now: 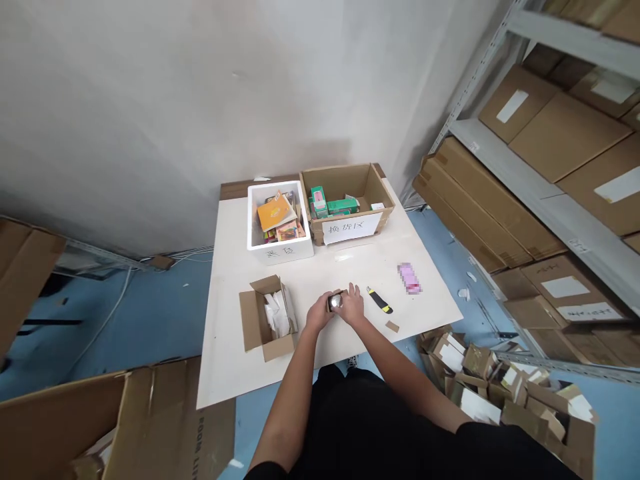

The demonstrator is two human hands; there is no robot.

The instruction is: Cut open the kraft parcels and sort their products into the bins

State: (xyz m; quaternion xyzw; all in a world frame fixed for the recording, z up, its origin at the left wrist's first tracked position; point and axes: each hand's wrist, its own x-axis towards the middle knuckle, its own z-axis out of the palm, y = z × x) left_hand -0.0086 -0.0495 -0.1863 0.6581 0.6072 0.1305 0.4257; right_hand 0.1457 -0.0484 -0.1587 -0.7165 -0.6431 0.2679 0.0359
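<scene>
1. Our left hand (319, 312) curls around the small shiny item (335, 302), and our right hand (353, 305) meets it from the other side with some fingers raised; we cannot tell whether the right one grips. If the left loosens first, the item may slip onto the table (225, 300).

2. The item sits between both hands, above the table's near part. Its rounded, glossy look suggests it could roll off the near edge if dropped.

3. The knife (380, 300) lies just beside our right hand. We cannot see whether its blade is out; a careless sweep sideways might nick us.

4. Our left forearm passes close by the open carton (251, 320). A bump could shove it and spill the white packing (277, 313).

5. The loose scrap (393, 326) might catch under our right forearm and get brushed off.
</scene>
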